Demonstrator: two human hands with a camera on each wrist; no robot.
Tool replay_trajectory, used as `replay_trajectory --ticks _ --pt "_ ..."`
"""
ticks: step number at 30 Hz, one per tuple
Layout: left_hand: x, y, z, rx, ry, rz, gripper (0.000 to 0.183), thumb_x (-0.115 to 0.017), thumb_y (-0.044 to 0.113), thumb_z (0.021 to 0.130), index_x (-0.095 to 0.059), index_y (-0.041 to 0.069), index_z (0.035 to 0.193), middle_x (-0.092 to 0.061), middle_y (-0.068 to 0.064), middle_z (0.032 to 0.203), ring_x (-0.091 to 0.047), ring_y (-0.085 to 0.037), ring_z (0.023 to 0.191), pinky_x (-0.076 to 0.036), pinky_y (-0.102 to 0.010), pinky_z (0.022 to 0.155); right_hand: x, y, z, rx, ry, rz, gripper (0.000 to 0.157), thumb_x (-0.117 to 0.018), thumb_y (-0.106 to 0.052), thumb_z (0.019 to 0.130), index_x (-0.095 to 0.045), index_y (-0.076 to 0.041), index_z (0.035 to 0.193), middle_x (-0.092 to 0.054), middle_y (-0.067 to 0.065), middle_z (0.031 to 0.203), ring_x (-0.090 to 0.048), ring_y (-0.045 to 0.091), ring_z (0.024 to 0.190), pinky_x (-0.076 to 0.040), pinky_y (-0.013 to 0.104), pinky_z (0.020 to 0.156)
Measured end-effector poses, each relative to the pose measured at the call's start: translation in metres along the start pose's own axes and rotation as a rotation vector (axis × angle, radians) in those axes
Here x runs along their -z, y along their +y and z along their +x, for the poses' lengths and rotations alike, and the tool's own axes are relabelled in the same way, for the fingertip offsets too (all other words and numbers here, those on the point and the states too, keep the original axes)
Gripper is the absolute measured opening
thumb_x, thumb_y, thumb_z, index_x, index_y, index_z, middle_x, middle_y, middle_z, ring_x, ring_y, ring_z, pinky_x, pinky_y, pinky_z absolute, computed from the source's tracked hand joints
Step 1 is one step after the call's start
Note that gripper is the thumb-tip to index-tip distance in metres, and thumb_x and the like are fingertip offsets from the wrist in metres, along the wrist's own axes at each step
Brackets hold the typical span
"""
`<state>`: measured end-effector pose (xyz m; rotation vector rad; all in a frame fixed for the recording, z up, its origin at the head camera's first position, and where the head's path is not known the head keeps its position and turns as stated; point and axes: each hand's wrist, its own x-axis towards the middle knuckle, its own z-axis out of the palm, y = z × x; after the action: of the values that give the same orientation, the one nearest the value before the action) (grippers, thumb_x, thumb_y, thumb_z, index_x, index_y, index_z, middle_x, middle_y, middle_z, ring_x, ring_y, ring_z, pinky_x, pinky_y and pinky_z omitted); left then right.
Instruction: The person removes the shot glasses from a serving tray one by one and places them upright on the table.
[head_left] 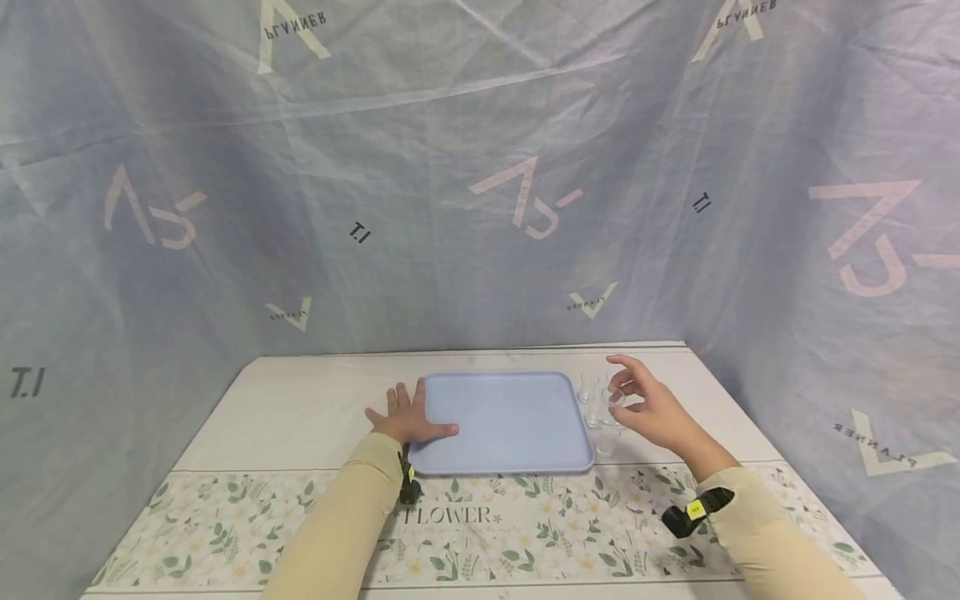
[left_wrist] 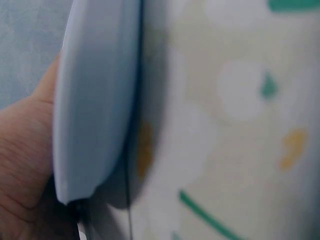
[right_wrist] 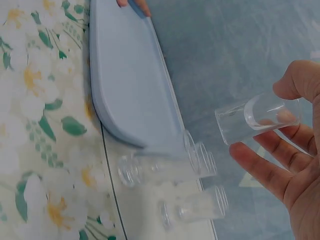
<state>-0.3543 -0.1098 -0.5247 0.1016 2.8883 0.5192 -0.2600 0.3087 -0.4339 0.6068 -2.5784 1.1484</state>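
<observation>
A light blue rectangular tray point(head_left: 502, 421) lies flat on the table. My left hand point(head_left: 407, 417) rests at its left edge, fingers spread and straight, with the thumb lying over the rim onto the tray. Past the tray's right side, my right hand point(head_left: 656, 412) pinches a small clear shot glass point(right_wrist: 257, 120) between thumb and fingers, raised above the table. Several similar clear glasses stand close to the tray's right edge, among them one glass point(right_wrist: 195, 207) apart from a overlapping group point(right_wrist: 160, 165). In the left wrist view the tray's rim point(left_wrist: 95, 100) hides most of the left hand.
A white tablecloth point(head_left: 300, 408) with a floral band point(head_left: 247, 525) along the front covers the table. Grey-blue printed sheeting point(head_left: 420, 208) hangs behind it and at both sides.
</observation>
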Motion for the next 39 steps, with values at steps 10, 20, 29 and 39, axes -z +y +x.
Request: replay_trajectory --ticks 10,20,29,39 --pt "-0.009 -0.010 0.014 -0.004 -0.010 0.004 0.144 -0.054 0.099 0.059 0.005 0.020 0.164 0.011 -0.026 0.166 0.012 -0.042 0.153 0.009 -0.081 0.105 0.015 0.011 -0.010 -0.014 0.010 -0.041 0.076 -0.070 0.007 0.086 -0.036 -0.013 0.152 -0.058 0.012 0.111 -0.064 0.029 0.100 -0.059 0.036 0.076" --pt "-0.010 -0.011 0.015 0.002 -0.011 0.013 0.141 -0.057 0.096 0.062 0.005 0.021 0.164 0.010 -0.026 0.166 0.011 -0.044 0.153 0.007 -0.083 0.104 0.020 0.018 -0.017 -0.028 0.033 -0.077 0.076 -0.069 0.008 0.085 -0.036 -0.008 0.151 -0.058 0.012 0.109 -0.064 0.027 0.097 -0.058 0.030 0.073" --pt "-0.007 -0.008 0.011 -0.006 -0.010 0.007 0.138 -0.061 0.090 0.066 0.004 0.019 0.164 0.009 -0.027 0.166 0.011 -0.044 0.152 0.007 -0.082 0.104 0.017 0.028 -0.024 -0.031 0.036 -0.039 0.076 -0.069 0.009 0.085 -0.036 -0.007 0.151 -0.058 0.015 0.108 -0.064 0.028 0.095 -0.058 0.028 0.072" --pt "-0.014 -0.011 0.017 -0.002 0.001 0.014 0.138 -0.062 0.091 0.065 0.004 0.022 0.164 0.008 -0.026 0.166 0.009 -0.045 0.153 0.005 -0.084 0.103 0.004 0.043 -0.034 -0.069 0.037 -0.038 0.074 -0.069 0.010 0.084 -0.038 -0.006 0.149 -0.057 0.013 0.107 -0.062 0.027 0.095 -0.057 0.028 0.071"
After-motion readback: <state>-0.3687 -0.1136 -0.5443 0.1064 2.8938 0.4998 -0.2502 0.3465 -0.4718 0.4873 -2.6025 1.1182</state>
